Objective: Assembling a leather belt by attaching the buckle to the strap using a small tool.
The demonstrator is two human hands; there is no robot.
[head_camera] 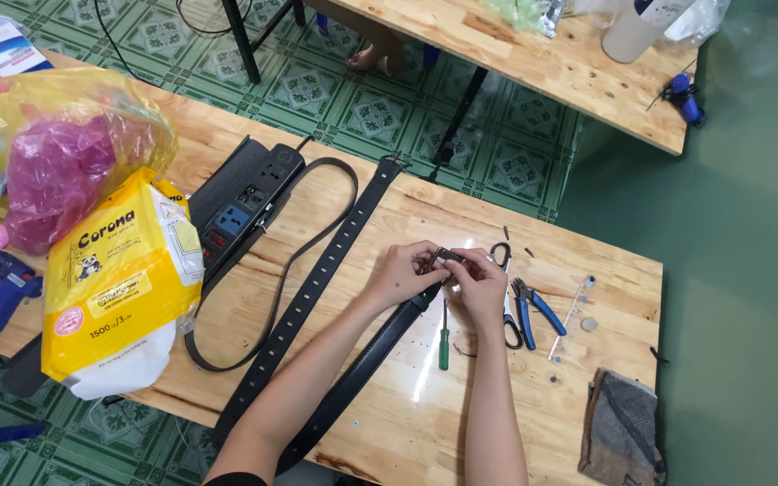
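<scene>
**Head view: two hands met over a belt buckle**

Head camera looked down on a wooden table [389,423], where both hands worked close together at the end of a black belt [366,360]. The left hand [402,273] was curled narrow, its fingertips pinching the small metal buckle [446,258] from the left. The right hand [479,281] closed on the same buckle from the other side, fingers bent tight around it. The two hands touched at the fingertips. From the buckle the belt ran down and to the left, lying flat on the table toward the near edge.

A second black belt with a row of holes [317,283] lay alongside it, reaching up toward the table's far edge. A thin dark strap [294,261] looped between that belt and a black power strip [245,198].

Just below the hands lay a green-handled screwdriver [444,342]. Black-handled scissors [504,297] sat partly under the right hand, and blue-handled pliers [533,309] lay just beside them. A folded grey cloth [621,427] rested near the right corner.

Far to the left stood a yellow and white package [119,288], a yellow plastic bag [56,144] holding something pink, and a blue glue gun [6,288]. A second wooden table [569,72] stood beyond, over a green tiled floor [371,112].
</scene>
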